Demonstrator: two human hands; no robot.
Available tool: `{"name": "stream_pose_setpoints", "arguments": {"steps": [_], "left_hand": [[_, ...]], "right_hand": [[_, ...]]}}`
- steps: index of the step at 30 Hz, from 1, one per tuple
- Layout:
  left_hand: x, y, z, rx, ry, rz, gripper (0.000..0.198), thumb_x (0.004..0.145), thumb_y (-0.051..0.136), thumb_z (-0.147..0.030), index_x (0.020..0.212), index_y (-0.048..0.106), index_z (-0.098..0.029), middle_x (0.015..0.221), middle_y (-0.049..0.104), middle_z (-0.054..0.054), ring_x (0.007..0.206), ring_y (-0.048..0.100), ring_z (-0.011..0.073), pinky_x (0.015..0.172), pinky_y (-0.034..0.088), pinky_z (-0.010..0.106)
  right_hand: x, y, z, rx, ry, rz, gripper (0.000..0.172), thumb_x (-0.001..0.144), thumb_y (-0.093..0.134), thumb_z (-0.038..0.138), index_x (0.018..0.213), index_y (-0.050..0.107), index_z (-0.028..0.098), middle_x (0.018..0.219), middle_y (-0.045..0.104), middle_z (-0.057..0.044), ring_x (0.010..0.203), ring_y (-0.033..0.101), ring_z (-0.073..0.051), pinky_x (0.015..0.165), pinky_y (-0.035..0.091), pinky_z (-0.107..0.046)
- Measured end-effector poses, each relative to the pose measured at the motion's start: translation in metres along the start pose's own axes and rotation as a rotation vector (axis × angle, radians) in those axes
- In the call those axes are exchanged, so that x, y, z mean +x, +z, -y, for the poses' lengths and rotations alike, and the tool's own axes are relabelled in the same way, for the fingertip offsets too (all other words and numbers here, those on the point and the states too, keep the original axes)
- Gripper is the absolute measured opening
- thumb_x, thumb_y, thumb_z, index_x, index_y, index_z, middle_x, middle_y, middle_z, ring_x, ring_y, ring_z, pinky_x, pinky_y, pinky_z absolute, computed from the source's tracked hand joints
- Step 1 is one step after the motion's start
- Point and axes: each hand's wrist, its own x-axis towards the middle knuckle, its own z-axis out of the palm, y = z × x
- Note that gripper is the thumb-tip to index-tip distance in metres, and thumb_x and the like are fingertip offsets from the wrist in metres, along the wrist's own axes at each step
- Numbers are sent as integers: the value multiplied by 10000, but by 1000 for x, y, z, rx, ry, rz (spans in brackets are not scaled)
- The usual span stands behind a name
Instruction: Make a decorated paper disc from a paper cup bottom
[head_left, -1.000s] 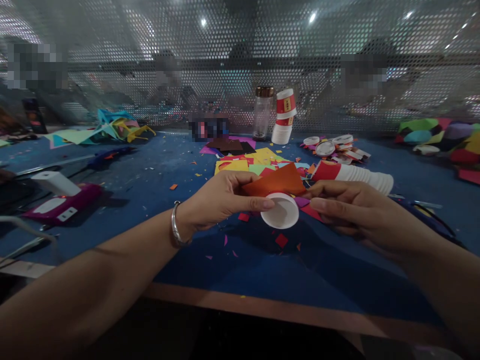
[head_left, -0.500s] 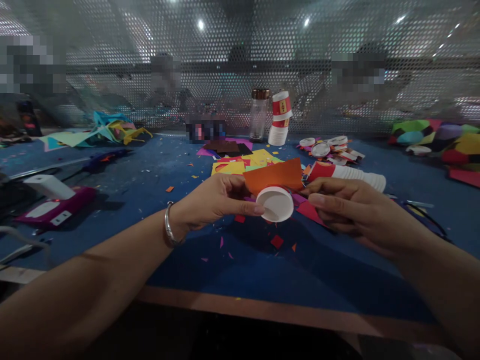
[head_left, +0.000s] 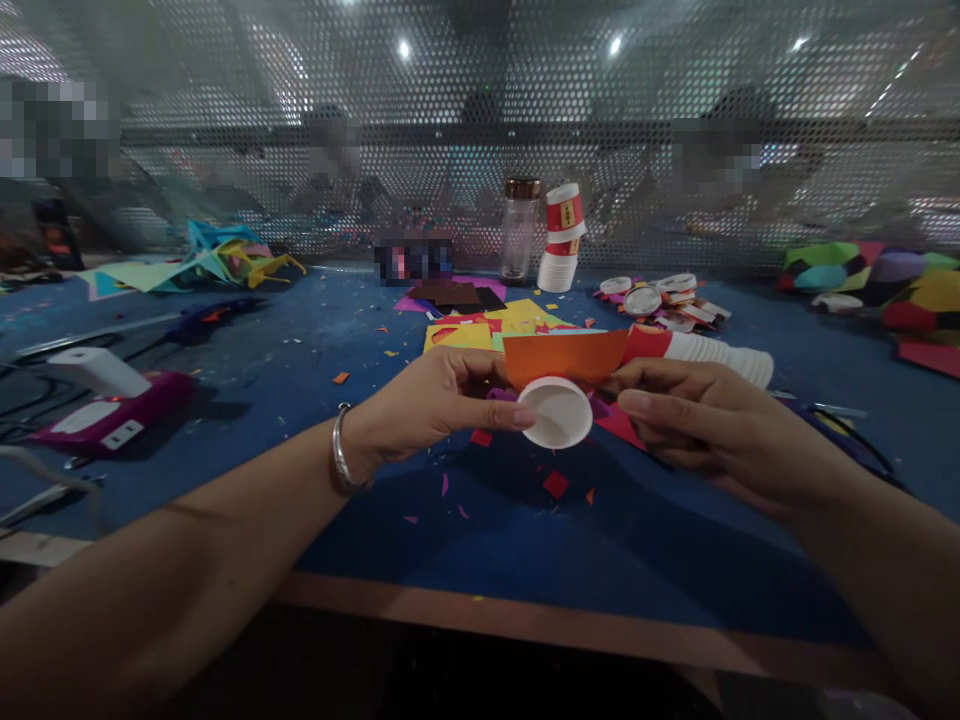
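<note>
Thumb on the rim and fingers behind, my left hand grips a short white paper cup piece, its round hollow face turned toward me. A strip of orange paper stands against the top of the cup piece. My right hand is closed in a pinch at the right end of this orange paper. Its fingertips partly cover that end, and the left fingers reach behind the strip's other end. Beneath the hands, a red paper scrap lies on the blue table.
Yellow paper sheets lie behind the hands. A toppled stack of paper cups is at right. Farther back stand a glass bottle and stacked cups. A purple power strip sits left, before the perforated metal screen.
The orange paper has shifted right and levelled out against the cup piece, its right end now at my right fingertips. The cup piece has moved slightly right.
</note>
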Motion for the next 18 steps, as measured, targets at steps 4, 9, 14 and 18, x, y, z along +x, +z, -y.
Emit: {"name": "stream_pose_setpoints", "arguments": {"steps": [4,9,14,18], "left_hand": [[0,-2,0,-2,11,26,99,771,847,-99,822,788,-161,796,731,-23,715,618,51,676,482,152],[-1,-2,1,-7,15,33,91,770,858,-116,808,785,-154,775,717,-25,702,609,50,676,482,154],[-1,-3,2,-6,1,10,124,752,891,-172,835,799,-164,828,745,-11,758,643,69,739,503,179],[-1,-4,1,19,-9,4,112,758,878,-180,828,794,-157,824,744,-3,759,639,71,742,498,188]], "right_hand": [[0,-1,-1,6,-9,15,471,764,887,557,942,685,171,579,354,113,463,147,-17,371,83,-160],[-2,0,2,-17,1,20,483,758,881,580,873,644,175,553,334,121,444,150,-14,365,77,-162],[-2,1,2,-19,5,17,506,751,882,593,877,639,168,542,333,122,443,151,-12,373,75,-162],[-1,0,0,-30,6,23,529,742,875,621,897,633,178,547,335,122,448,146,-17,377,62,-173]]}}
